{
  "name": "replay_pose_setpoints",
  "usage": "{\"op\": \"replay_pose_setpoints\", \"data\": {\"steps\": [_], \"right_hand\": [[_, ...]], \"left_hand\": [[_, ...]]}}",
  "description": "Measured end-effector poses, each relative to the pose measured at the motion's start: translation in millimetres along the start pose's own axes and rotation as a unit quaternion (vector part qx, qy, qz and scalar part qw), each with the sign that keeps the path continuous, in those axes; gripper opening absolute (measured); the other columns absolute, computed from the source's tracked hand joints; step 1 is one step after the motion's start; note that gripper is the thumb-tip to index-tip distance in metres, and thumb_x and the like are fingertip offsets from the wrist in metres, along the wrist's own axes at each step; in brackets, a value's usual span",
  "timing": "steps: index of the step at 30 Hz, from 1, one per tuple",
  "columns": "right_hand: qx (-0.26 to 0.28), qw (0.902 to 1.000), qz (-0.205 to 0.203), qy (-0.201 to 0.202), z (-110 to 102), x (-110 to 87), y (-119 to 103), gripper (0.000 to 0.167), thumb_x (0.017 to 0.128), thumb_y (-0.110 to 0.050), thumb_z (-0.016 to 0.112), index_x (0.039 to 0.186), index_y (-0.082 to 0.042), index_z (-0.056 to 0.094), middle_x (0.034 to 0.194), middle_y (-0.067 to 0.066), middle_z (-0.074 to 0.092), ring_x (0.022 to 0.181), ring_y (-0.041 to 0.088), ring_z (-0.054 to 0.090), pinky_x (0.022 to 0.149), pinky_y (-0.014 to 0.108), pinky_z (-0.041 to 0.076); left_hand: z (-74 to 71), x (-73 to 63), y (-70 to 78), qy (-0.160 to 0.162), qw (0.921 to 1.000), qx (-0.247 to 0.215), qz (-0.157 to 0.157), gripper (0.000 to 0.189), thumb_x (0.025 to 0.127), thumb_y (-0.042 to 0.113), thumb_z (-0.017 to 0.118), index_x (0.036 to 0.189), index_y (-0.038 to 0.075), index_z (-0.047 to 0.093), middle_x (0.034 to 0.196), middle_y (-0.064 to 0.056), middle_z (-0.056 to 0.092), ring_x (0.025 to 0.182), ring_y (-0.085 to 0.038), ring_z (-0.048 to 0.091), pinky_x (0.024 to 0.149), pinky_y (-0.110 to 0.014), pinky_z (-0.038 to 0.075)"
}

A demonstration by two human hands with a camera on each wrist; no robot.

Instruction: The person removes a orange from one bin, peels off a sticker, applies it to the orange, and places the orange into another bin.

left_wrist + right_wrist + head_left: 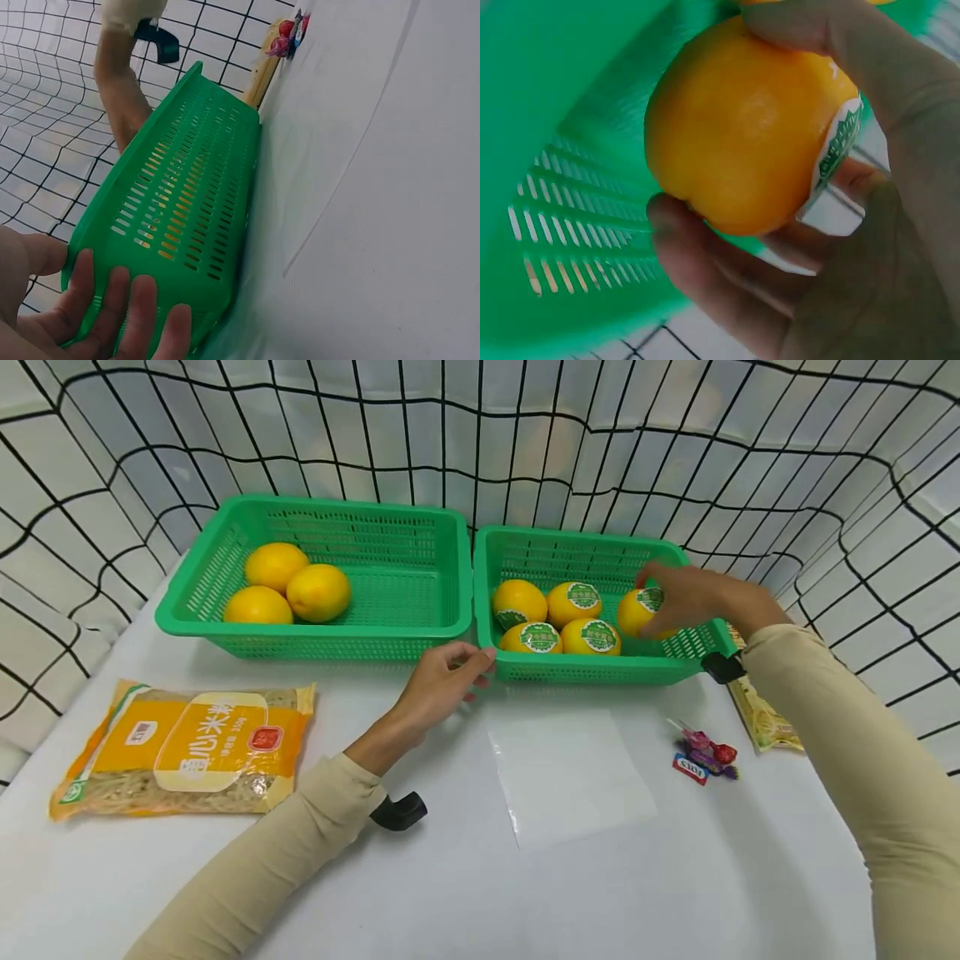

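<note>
My right hand (686, 597) holds an orange (742, 127) with a green-and-white sticker, thumb on one side and fingers curled round the other. It is inside the right end of the right green basket (592, 672). Several more stickered oranges (592, 637) sit in that basket's left half. At the basket's near left corner is my left hand (446, 685). In the left wrist view, the left thumb lies at the rim and the fingers (139, 315) bend against the outer wall.
Another green basket (352, 647) on the left holds three yellow citrus fruits (318, 593). A yellow grain bag (187, 747) lies before it. Nearer me are a clear plastic bag (570, 768) and wrapped candies (705, 756). A yellow packet (768, 718) lies right, with black wire mesh (442, 468) behind.
</note>
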State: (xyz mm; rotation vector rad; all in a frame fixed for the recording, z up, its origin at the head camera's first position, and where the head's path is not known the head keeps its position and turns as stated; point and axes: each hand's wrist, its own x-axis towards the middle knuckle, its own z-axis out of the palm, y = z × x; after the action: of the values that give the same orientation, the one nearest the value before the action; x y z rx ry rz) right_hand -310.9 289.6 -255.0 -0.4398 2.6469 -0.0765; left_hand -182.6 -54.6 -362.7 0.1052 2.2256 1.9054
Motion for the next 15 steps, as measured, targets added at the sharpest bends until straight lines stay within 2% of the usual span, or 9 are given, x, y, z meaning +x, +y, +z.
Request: {"op": "replay_pose_setpoints", "data": {"steps": [3,6,10,15], "right_hand": [[0.032,0.9975,0.013,-0.062,4,19.5,2,0.078,0.098,-0.037,0.075,0.155,-0.011,0.029,0.146,0.033,0.047,0.108,0.04,0.064,0.089,0.053,0.06],[0.049,0.9934,0.03,-0.099,5,30.4,0,0.079,0.1,-0.034,0.073,0.157,-0.011,0.024,0.152,0.036,0.038,0.107,0.043,0.069,0.091,0.054,0.06],[0.049,0.9911,0.042,-0.117,4,39.7,-6,0.079,0.102,-0.034,0.072,0.158,-0.011,0.02,0.157,0.037,0.032,0.108,0.046,0.071,0.097,0.057,0.057],[0.053,0.9903,0.053,-0.117,5,48.3,-8,0.075,0.101,-0.027,0.072,0.156,-0.012,0.022,0.157,0.038,0.031,0.117,0.048,0.067,0.096,0.053,0.06]], "left_hand": [[0.9,-0.2,-1.4,-0.005,1.0,-0.001,-0.001,0.04,0.11,0.038,0.059,0.125,0.003,0.07,0.127,-0.021,0.069,0.115,-0.034,0.067,0.097,-0.053,0.058],[1.2,0.7,-2.2,-0.007,1.0,-0.002,0.004,0.04,0.11,0.038,0.059,0.124,0.002,0.07,0.127,-0.022,0.068,0.113,-0.032,0.067,0.097,-0.053,0.058],[0.0,1.2,-2.0,-0.003,0.9999,0.0,0.014,0.039,0.11,0.037,0.058,0.123,0.002,0.07,0.127,-0.023,0.068,0.111,-0.03,0.068,0.096,-0.052,0.059],[-0.9,2.3,-3.5,-0.005,0.9998,-0.001,0.018,0.039,0.111,0.037,0.058,0.123,0.001,0.07,0.128,-0.023,0.068,0.111,-0.03,0.068,0.095,-0.052,0.059]]}}
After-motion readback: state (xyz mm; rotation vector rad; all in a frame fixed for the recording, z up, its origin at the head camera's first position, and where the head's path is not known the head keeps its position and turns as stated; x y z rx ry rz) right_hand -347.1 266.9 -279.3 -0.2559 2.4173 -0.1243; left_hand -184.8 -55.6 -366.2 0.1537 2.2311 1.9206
